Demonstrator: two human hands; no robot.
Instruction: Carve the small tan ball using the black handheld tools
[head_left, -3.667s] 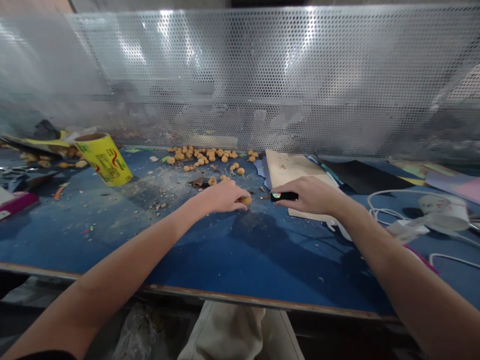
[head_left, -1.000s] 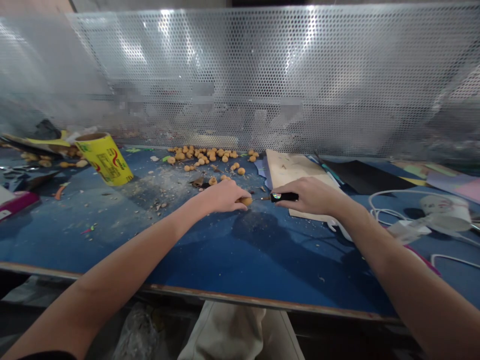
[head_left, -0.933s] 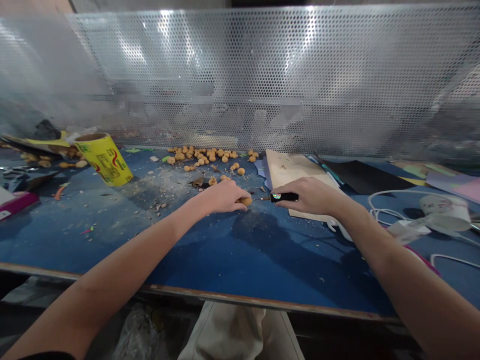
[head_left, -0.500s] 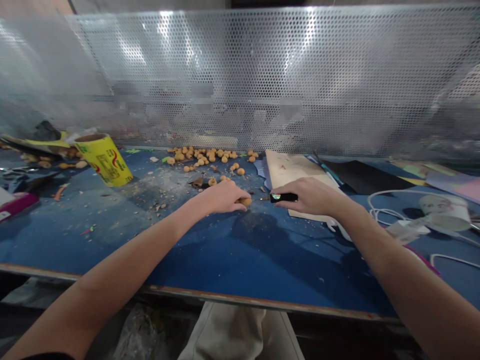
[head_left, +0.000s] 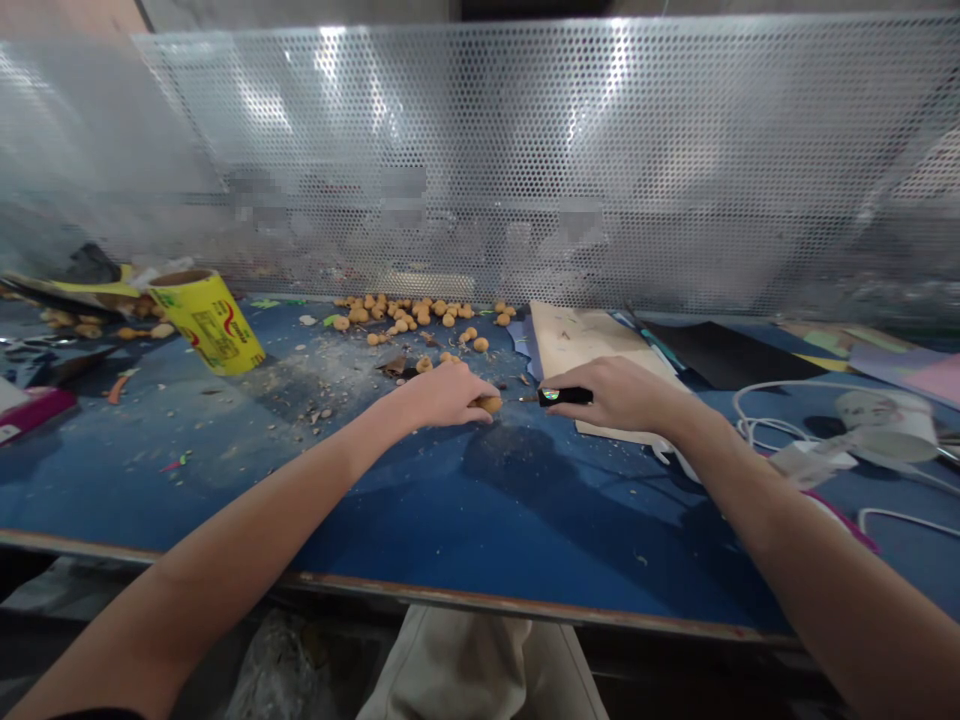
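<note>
My left hand (head_left: 452,392) is closed around a small tan gourd (head_left: 490,404), only the right end of which shows past the fingers. Its wrist lies just above the blue table. Facing it from the right, my right hand (head_left: 615,390) grips a black-handled tool (head_left: 564,396) with a thin metal tip and a shiny round sticker. The tip points left at the gourd with a small gap between them. Behind my left hand lies one more gourd (head_left: 424,364) near a brown scrap, and a pile of similar small gourds (head_left: 424,312) spreads along the back.
A yellow cardboard tube (head_left: 210,322) stands tilted at the left. Beige card (head_left: 577,335) and black sheet (head_left: 735,352) lie behind my right hand. White cables and a white cylinder (head_left: 885,425) are at the right. A perforated metal screen (head_left: 480,130) rises behind the blue table (head_left: 450,520).
</note>
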